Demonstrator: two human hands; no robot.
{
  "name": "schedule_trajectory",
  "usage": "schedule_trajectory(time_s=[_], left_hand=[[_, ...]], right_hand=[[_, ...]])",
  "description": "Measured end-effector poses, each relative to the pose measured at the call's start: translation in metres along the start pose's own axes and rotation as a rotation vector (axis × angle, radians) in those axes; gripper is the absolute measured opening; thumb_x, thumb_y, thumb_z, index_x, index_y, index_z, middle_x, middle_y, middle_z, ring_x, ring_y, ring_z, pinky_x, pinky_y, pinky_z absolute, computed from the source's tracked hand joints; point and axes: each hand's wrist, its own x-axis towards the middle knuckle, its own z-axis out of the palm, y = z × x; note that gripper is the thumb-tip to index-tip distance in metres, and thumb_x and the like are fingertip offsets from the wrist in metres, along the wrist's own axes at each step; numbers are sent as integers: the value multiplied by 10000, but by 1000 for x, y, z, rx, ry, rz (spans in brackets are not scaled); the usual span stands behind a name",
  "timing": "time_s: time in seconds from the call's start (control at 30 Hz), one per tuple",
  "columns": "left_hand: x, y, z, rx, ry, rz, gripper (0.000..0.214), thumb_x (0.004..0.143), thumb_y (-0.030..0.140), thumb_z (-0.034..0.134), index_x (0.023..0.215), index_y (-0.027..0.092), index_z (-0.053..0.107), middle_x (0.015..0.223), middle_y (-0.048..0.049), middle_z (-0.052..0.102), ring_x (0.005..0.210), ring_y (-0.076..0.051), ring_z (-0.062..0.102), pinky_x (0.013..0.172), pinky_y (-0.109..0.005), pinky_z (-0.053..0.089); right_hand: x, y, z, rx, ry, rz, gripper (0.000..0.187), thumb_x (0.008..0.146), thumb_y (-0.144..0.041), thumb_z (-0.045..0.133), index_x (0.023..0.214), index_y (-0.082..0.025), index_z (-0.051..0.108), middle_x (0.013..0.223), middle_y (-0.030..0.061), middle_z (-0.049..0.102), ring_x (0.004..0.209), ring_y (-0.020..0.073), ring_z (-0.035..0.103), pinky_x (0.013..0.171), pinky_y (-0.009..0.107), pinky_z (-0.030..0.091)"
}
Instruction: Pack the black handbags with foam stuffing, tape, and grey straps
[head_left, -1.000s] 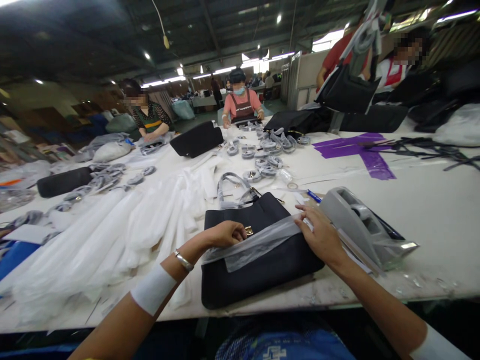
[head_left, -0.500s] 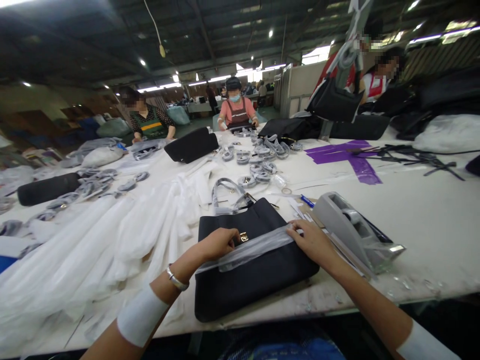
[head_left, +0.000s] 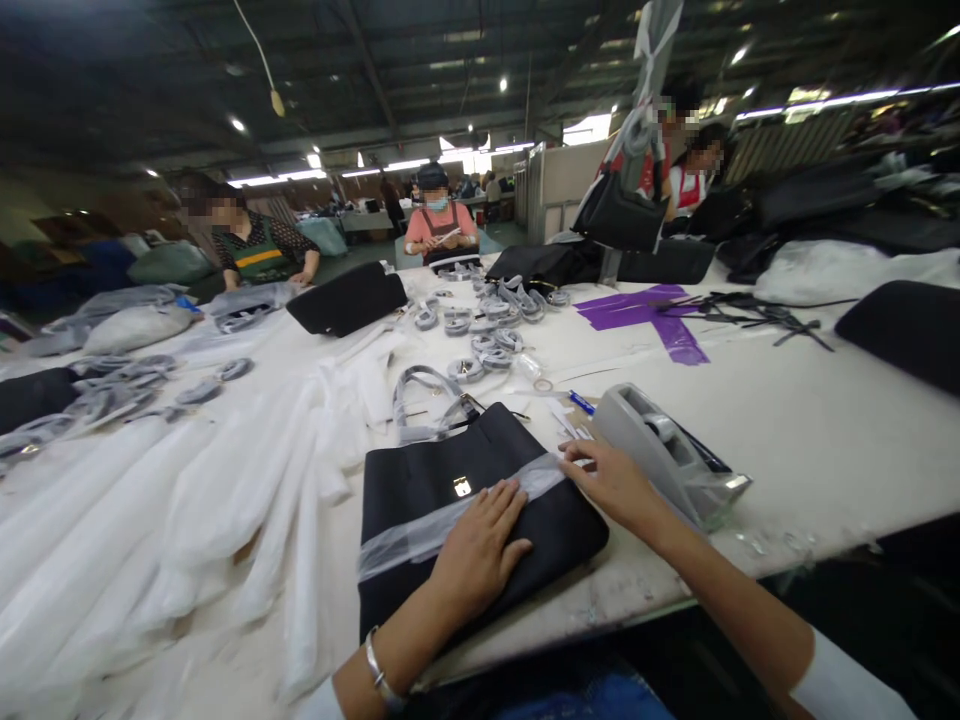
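Observation:
A black handbag [head_left: 420, 470] with a gold clasp [head_left: 462, 487] lies flat on the table in front of me. Across it runs a strip of translucent white plastic [head_left: 405, 540], just below the clasp. My left hand [head_left: 484, 545] rests palm down on the strip and the bag, fingers stretched out and thumb apart. At the bag's right edge my right hand [head_left: 600, 480] has thumb and fingertips closed around the strip's end. The bag's grey-wrapped handle [head_left: 409, 400] stands up behind it.
A grey tape dispenser [head_left: 652, 450] stands right of the bag. White plastic sleeves [head_left: 225, 500] are piled on the left. Wrapped straps [head_left: 487, 350] lie farther back, near purple tape [head_left: 645, 310]. A black bag [head_left: 622, 210] hangs at the back. Several co-workers sit or stand around the table.
My left hand has gone from pinching near the clasp to lying flat on the strip. The strip now lies smoother across the bag. The view has turned slightly right.

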Motion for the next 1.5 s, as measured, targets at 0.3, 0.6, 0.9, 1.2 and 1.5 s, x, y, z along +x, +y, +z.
schedule_trajectory(time_s=[0.3, 0.6, 0.9, 1.2, 1.5], left_hand=[[-3, -7, 13, 46, 75, 47, 582, 990, 452, 381, 1503, 193, 288, 1555, -90, 312, 1435, -243, 296, 1165, -473, 310], [-4, -8, 16, 53, 126, 53, 560, 991, 438, 382, 1493, 198, 314, 1541, -84, 345, 1419, -243, 332, 1152, -468, 332], [-4, -10, 21, 78, 183, 78, 548, 989, 425, 403, 1486, 204, 331, 1523, -77, 383, 1394, -237, 381, 1131, -454, 374], [-3, -13, 25, 116, 209, 96, 561, 980, 412, 431, 1493, 214, 317, 1530, -74, 368, 1390, -243, 387, 1123, -455, 391], [-4, -13, 25, 121, 216, 99, 560, 982, 408, 431, 1490, 203, 318, 1521, -81, 386, 1386, -244, 395, 1118, -458, 394]], right_hand=[[-22, 68, -122, -218, 130, 291, 263, 824, -438, 578, 915, -222, 698, 836, 74, 755, 730, 250, 709, 687, 366, 547], [9, 74, -133, 508, -174, 751, 354, 741, -466, 750, 743, -114, 711, 813, 178, 745, 646, 205, 706, 617, 321, 607], [-27, 31, -185, 530, -23, 777, 335, 815, -460, 689, 882, -135, 736, 980, 145, 737, 730, 149, 690, 617, 195, 579], [-114, 44, -150, 481, 104, 846, 405, 728, -538, 740, 869, -158, 731, 922, 94, 724, 732, 144, 636, 600, 197, 535], [-125, 82, -126, 183, -69, 617, 438, 759, -580, 649, 878, -165, 723, 813, 75, 736, 689, 197, 656, 634, 286, 534]])
